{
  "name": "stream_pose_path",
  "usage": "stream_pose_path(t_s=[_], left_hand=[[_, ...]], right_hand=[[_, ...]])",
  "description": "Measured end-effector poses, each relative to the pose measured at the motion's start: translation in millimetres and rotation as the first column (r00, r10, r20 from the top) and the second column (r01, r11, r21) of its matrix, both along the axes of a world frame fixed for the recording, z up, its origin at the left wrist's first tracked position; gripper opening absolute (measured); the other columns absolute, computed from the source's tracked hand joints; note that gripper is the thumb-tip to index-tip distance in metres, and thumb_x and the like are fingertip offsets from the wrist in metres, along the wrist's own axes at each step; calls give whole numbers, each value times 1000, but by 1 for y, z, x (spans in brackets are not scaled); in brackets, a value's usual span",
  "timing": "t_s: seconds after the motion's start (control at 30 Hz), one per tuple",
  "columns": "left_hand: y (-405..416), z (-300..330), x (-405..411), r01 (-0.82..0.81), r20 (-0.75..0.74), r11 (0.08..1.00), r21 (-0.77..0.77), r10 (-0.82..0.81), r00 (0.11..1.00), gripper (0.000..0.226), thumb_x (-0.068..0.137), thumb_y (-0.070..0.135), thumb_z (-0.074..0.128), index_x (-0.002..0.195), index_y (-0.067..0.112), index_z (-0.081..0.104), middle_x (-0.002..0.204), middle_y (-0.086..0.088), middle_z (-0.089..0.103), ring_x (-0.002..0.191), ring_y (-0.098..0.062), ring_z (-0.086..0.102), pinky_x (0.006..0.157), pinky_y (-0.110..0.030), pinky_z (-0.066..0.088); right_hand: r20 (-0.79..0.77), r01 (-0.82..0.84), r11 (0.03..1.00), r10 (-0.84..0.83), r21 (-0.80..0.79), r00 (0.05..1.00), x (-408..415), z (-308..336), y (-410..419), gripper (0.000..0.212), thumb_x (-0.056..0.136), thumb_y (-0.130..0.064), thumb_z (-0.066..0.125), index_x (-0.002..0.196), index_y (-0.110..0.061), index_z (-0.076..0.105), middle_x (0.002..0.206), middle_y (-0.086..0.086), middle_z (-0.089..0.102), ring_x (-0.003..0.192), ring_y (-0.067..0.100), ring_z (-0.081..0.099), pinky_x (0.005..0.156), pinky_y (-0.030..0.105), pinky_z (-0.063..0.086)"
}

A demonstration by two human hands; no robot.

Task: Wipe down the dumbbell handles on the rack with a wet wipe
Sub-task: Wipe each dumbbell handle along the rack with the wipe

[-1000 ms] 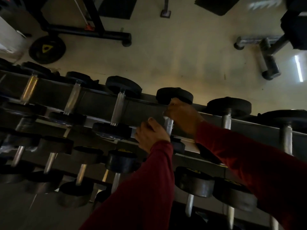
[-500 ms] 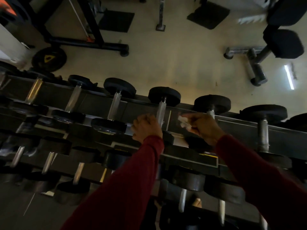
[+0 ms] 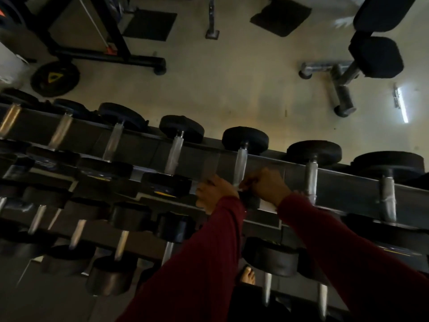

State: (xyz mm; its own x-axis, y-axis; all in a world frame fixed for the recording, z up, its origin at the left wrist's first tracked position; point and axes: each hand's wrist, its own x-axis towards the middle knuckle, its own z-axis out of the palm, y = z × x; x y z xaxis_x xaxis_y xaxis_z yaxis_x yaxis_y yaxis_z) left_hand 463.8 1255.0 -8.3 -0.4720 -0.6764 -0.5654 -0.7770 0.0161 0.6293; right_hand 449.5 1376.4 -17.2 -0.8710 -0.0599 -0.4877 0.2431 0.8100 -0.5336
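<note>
while the dumbbell handle (image 3: 240, 166) runs front-to-back across the rack (image 3: 348, 184), right hand (image 3: 267, 185) fingers pinch the wipe (image 3: 241, 187).

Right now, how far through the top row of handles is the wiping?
Nothing shows which handles are already wiped; the dim light hides any wetness. In hand: the right hand grips the base of one handle, a bit of white wipe showing, with the left hand beside it. The next handle is untouched.
</note>
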Motion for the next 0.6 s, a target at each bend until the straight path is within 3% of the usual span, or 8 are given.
stream_pose_path(t_s=[0.07, 0.13, 0.23, 0.33, 0.4, 0.47, 0.6], left_hand=[[1, -5, -7, -69, 35, 996, -51, 71, 997, 41, 99, 28, 37, 126, 5, 58, 132, -19, 54, 122, -36, 45, 93, -37, 29], [5, -8, -10, -125, -19, 991, -51, 124, 992, 41, 97, 31, 39, 119, 6, 63, 126, -18, 58, 118, -36, 46, 87, -34, 25], [9, -4, -10, -169, -38, 983, -77, 167, 985, 39, 99, 33, 39, 113, 9, 65, 120, -17, 61, 117, -34, 45, 96, -35, 23], [10, 0, -11, -186, -35, 978, -96, 184, 982, 38, 101, 31, 38, 116, 8, 65, 122, -17, 60, 118, -34, 44, 89, -32, 21], [11, -3, -11, -186, -53, 978, -93, 182, 982, 38, 101, 30, 38, 117, 9, 66, 122, -17, 61, 117, -33, 44, 77, -29, 16], [9, -8, -11, -192, -71, 978, -79, 186, 980, 38, 100, 31, 39, 117, 11, 66, 121, -16, 62, 115, -33, 44, 77, -28, 13], [6, -20, -14, -216, -84, 975, -45, 212, 974, 37, 97, 33, 43, 117, 13, 66, 119, -17, 61, 113, -33, 43, 81, -30, 22]], right_hand=[[31, -17, 997, 15, 75, 999, -6, -11, -3, 17, 93, -24, 68, 108, -21, 74, 116, -1, 71, 102, 10, 66, 90, 19, 49], [22, -17, 994, 15, 112, 1000, -9, -20, -3, 21, 92, -25, 68, 112, -19, 71, 116, 1, 69, 100, 12, 65, 83, 19, 46], [-7, 37, 997, -37, 63, 999, -11, -29, -1, 17, 92, -16, 67, 108, -13, 69, 114, 5, 69, 90, 9, 58, 79, 20, 44], [20, 41, 999, -41, 25, 999, -14, -31, 1, 16, 93, -11, 64, 107, -7, 69, 113, 10, 69, 101, 20, 64, 89, 27, 50], [67, 75, 995, -71, -61, 995, -15, -31, 7, 16, 91, -12, 68, 106, -8, 70, 111, 9, 69, 100, 19, 65, 83, 24, 51], [112, 119, 981, -102, -154, 988, -15, -30, 11, 17, 87, -15, 74, 103, -12, 71, 106, 4, 69, 91, 12, 64, 75, 18, 50], [36, 125, 988, -123, -87, 992, -12, -32, 5, 13, 82, -20, 78, 94, -18, 72, 94, -5, 66, 87, 9, 63, 76, 19, 51]])
